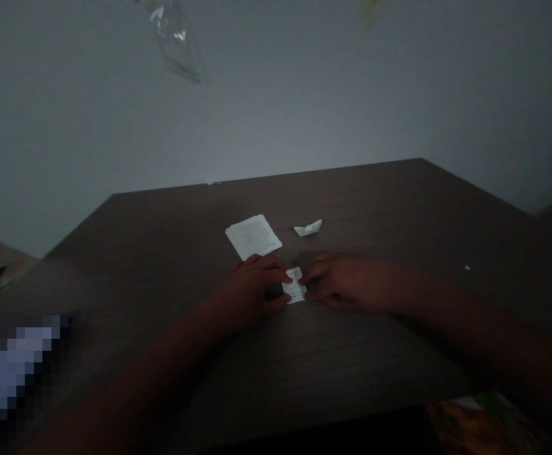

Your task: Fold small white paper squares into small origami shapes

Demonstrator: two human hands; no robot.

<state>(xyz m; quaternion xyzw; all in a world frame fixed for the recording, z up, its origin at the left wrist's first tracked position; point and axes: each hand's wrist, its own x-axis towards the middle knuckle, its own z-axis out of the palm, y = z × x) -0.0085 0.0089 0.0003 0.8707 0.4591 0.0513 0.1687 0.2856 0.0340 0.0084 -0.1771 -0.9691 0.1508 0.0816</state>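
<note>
A small piece of printed paper (pixel 295 285), its edges looking folded, lies on the dark wooden table (pixel 351 360) between my hands. My left hand (pixel 257 285) grips its left side with thumb and fingers. On the right side, my right hand (pixel 335 281) pinches the same paper. Just beyond my left hand rests a stack of printed paper sheets (pixel 254 237). A small folded paper boat (pixel 308 228) sits to the right of the stack, touched by neither hand.
A white scrap (pixel 467 267) lies at the right of the table. At the lower left is a blurred-out bright object (pixel 12 373). Behind the table, clear plastic (pixel 176 41) hangs on the pale wall (pixel 304 95). Patterned cloth (pixel 489 420) shows below the near edge.
</note>
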